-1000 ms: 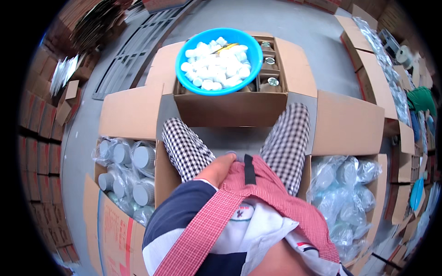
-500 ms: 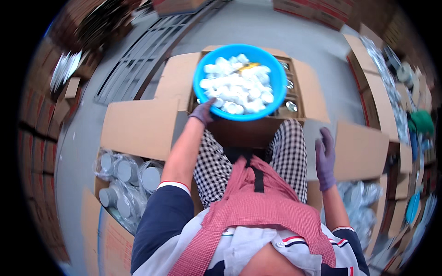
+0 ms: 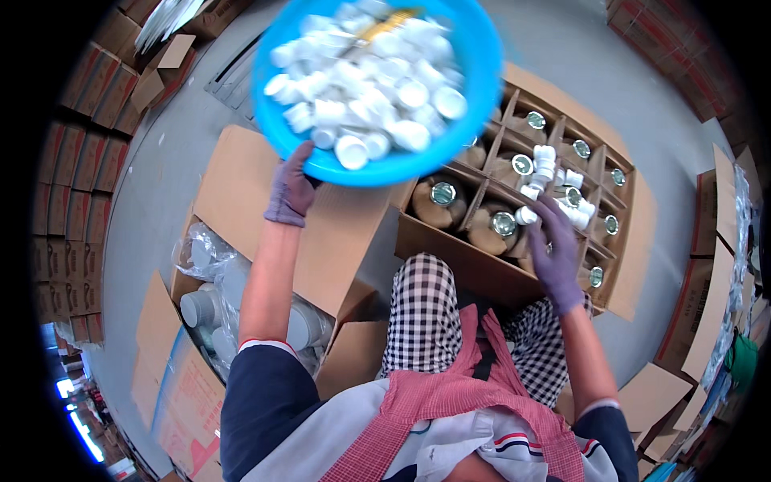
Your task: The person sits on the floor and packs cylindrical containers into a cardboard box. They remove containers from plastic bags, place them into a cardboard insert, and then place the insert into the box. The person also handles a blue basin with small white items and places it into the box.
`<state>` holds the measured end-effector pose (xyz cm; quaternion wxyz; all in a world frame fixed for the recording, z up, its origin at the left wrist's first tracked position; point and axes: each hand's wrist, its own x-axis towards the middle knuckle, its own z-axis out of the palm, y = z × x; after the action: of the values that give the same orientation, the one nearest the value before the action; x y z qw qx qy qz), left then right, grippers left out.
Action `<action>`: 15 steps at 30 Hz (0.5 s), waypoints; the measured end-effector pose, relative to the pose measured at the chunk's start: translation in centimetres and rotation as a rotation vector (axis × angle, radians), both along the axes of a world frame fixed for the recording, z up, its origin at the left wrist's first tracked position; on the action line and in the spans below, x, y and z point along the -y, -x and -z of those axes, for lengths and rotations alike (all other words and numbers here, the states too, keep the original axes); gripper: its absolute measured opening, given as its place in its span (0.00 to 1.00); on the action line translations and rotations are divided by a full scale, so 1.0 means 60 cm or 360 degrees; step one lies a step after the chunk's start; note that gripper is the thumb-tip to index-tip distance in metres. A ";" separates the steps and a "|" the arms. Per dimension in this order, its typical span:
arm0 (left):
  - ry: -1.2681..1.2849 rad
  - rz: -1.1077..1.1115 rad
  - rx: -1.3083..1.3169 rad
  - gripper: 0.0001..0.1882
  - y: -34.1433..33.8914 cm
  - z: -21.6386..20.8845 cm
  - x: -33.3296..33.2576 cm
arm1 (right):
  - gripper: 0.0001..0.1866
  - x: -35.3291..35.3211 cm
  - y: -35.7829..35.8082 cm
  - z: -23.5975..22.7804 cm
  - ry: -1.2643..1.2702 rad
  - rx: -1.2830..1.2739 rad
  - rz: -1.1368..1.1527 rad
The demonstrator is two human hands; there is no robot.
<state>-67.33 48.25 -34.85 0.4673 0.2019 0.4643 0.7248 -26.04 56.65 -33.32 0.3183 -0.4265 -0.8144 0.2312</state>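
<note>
My left hand [image 3: 292, 186], in a purple glove, grips the near rim of a round blue basin [image 3: 277, 128]. The basin is raised at the upper left, tilted slightly, and heaped with white plastic caps [image 3: 351, 150]; a yellow item [image 3: 385, 24] lies among them. My right hand [image 3: 556, 255], gloved alike, is over a divided carton [image 3: 474, 253], its fingers apart beside a small pile of loose white caps [image 3: 544, 165]. One cap [image 3: 526, 215] is at its fingertips. Rounded brown vessels with shiny round tops [image 3: 443, 194] stand in the carton's compartments.
An open carton [image 3: 193, 309] on the left holds grey round-lidded containers [image 3: 201, 308] in clear plastic. Its raised flap [image 3: 265, 213] reaches toward the divided carton. Stacked cartons [image 3: 71, 209] line the left wall; more cartons [image 3: 691, 305] stand on the right.
The basin has moved off the divided carton, up and left, uncovering vessels and loose caps. My right hand has moved from the side to those caps. The view has turned left.
</note>
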 end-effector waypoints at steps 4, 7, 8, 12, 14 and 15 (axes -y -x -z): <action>0.0117 -0.0558 -0.0194 0.23 0.095 0.114 -0.013 | 0.22 -0.101 0.272 0.062 -0.0433 0.0201 -0.0715; 0.0214 -0.0786 -0.0074 0.22 0.113 0.196 -0.032 | 0.28 -0.127 0.389 0.178 -0.0660 0.0773 -0.0805; 0.0290 -0.0861 0.0031 0.22 0.107 0.220 -0.026 | 0.29 -0.117 0.402 0.212 -0.0497 0.1119 -0.0851; 0.0640 -0.0824 0.0406 0.22 0.107 0.318 -0.004 | 0.29 -0.120 0.423 0.160 0.0263 0.2040 -0.1152; 0.0663 -0.0603 0.0813 0.23 0.118 0.399 0.016 | 0.30 -0.117 0.421 0.171 0.0184 0.1923 -0.1183; 0.0743 -0.0631 0.0876 0.23 0.100 0.414 0.008 | 0.31 -0.117 0.418 0.174 0.0127 0.1879 -0.1162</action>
<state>-73.33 47.78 -59.68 0.4586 -0.2042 0.5038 0.7030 -51.12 63.66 -43.74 -0.2920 -0.1909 -0.9335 0.0825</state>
